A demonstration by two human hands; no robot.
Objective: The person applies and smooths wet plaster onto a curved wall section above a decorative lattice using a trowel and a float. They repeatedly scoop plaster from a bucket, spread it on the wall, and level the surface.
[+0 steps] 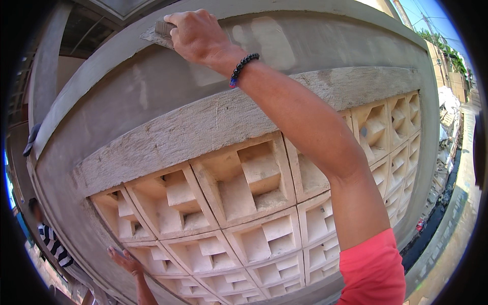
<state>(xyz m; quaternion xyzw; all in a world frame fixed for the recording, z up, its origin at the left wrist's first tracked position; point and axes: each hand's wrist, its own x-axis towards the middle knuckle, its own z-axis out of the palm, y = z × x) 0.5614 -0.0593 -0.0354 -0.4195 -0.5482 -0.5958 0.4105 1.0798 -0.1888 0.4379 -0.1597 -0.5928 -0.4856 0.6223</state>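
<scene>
High on the grey plastered wall [152,76], my right hand [201,38] is closed round a plastering trowel [161,31]. The trowel's flat blade lies near the upper edge of the wall, just under the raised rim. A dark beaded bracelet circles my right wrist. Lower down on the left, my left hand [127,262] is open, its fingers stretched against the plaster beside the vent blocks [244,178]. Smoother, lighter patches show on the plaster right of the trowel.
A rough concrete lintel [193,122] runs above the cream vent blocks. At far left stands a person in a striped top [53,244]. To the right are a narrow drain ditch [432,213], piled white sacks [447,101] and a paved lane [452,244].
</scene>
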